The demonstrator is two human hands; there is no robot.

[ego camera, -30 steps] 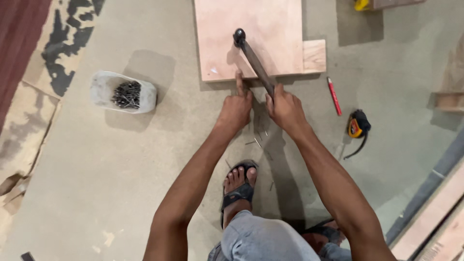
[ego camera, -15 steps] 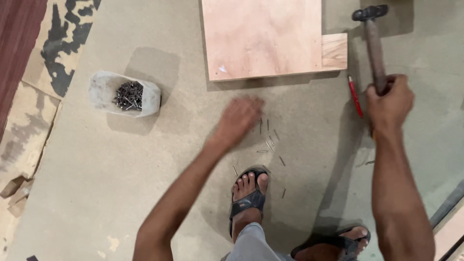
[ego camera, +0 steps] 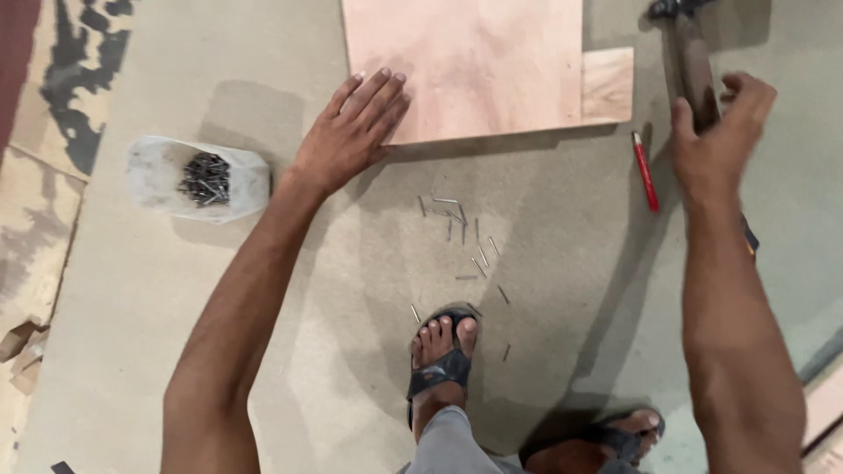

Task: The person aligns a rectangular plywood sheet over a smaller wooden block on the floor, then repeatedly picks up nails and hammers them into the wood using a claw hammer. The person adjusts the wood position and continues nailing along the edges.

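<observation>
Head view. Your left hand (ego camera: 351, 132) lies flat and open, fingers spread, its fingertips resting on the lower left corner of the plywood panel (ego camera: 465, 66); it grips nothing. The panel is pale pink-brown and rectangular, and a smaller wooden block (ego camera: 608, 84) sits flush against its right edge, between your two hands.

Your right hand (ego camera: 718, 132) is closed around the handle of a hammer (ego camera: 689, 53), whose dark head points away from you at the top edge of the view. Just left of this hand a red pencil (ego camera: 644, 171) lies on the floor, roughly parallel to the hammer handle.

Left of your left wrist stands a white, translucent plastic bag (ego camera: 162, 180), rolled open and slumped, holding a dark heap of nails (ego camera: 205, 178); no label can be made out on it. Below and between your hands, loose nails (ego camera: 461, 228) are scattered on the grey board floor (ego camera: 290, 351), reaching down to your sandalled foot (ego camera: 442, 351).
</observation>
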